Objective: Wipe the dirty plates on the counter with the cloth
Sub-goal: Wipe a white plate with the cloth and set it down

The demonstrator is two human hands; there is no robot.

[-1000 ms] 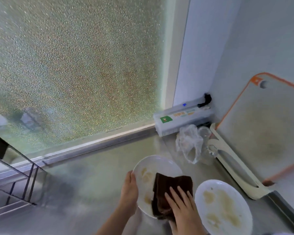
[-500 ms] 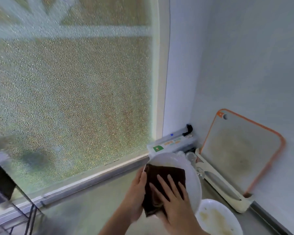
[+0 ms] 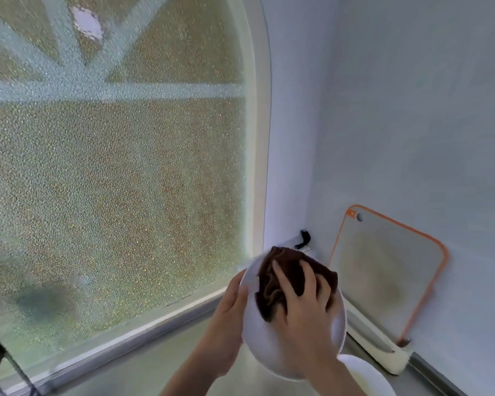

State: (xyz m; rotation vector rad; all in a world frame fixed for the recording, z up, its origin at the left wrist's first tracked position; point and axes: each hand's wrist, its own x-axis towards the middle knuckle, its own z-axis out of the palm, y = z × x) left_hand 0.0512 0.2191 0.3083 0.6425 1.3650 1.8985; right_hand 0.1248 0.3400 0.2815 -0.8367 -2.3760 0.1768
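Head view: left hand (image 3: 226, 318) grips the tilted plate (image 3: 269, 350), face toward us; right hand (image 3: 303, 307), fingers spread, presses the cloth (image 3: 286, 270).

The cloth (image 3: 280, 278) lies on the raised plate (image 3: 257, 338); a second plate (image 3: 366, 378) sits near-right on the desk (image 3: 155, 364), the cutting board (image 3: 383, 270) far right against the wall.

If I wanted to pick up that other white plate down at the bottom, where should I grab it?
Probably at its rim. The second plate lies low and flat below the plate being wiped, so slip fingers under the near edge and put a thumb on top, coming from the right, where the right hand and its arm do not cover it.
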